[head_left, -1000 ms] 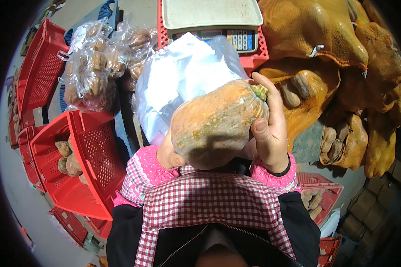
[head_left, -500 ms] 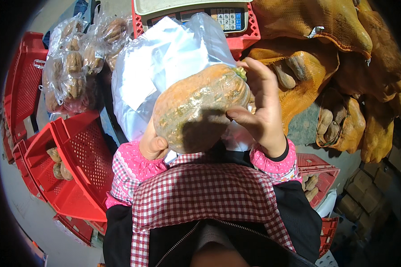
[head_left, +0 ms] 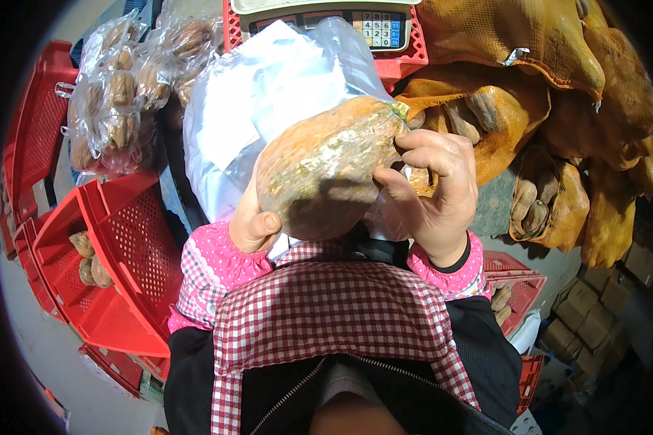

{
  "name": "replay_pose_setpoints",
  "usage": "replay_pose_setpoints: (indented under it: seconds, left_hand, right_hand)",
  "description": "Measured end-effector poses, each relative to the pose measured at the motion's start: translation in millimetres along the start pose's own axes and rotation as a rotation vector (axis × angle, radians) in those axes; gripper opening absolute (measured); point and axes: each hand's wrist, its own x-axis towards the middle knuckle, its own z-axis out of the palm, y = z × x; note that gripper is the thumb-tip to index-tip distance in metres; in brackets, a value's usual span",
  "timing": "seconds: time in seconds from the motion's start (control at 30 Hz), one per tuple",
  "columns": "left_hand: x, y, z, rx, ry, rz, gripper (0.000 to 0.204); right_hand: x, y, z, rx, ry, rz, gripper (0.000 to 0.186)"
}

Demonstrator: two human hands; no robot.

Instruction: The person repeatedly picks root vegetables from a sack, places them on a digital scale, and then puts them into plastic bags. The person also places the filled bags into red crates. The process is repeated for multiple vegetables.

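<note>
A large mottled orange-green pumpkin (head_left: 323,167) lies held sideways in front of my chest, its stem end to the upper right. My left hand (head_left: 254,221) grips its left end, thumb showing below it. My right hand (head_left: 435,188) is at its right end, fingers bent against the skin near the stem and thumb on the side. Just behind the pumpkin is a clear plastic bag stack (head_left: 225,109) with white sheets on it.
A scale (head_left: 324,27) stands on a red crate at the top. Bagged pumpkins (head_left: 120,109) lie at upper left, above red crates (head_left: 94,290). Orange mesh sacks of squash (head_left: 500,43) fill the right. Cardboard boxes (head_left: 584,304) and another red crate (head_left: 515,283) are at lower right.
The pumpkin has shifted up and left in view, along with much of the scene. My right fingers have lifted off the stem end and now bend onto the pumpkin lower down.
</note>
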Motion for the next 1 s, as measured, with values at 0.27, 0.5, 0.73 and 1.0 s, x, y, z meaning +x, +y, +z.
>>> replay_pose_setpoints:
  seconds: [0.27,0.5,0.73,1.0]
  left_hand:
    - [1.4,-2.5,-1.2,0.035,-0.008,0.044,0.108]
    - [-0.2,-2.5,1.4,0.015,0.02,0.055,0.107]
    - [-0.3,-2.3,-1.3,0.071,0.02,0.023,0.114]
    - [-6.6,-8.7,-9.6,0.105,0.069,0.079,0.111]
  right_hand:
    - [-2.9,5.7,-5.4,0.021,-0.066,-0.1,0.029]
    - [-8.9,4.8,0.9,0.108,0.017,-0.084,0.028]
    - [0.3,8.7,-8.3,0.066,-0.15,-0.093,0.029]
    - [-1.2,19.1,-15.0,0.194,-0.294,-0.012,0.031]
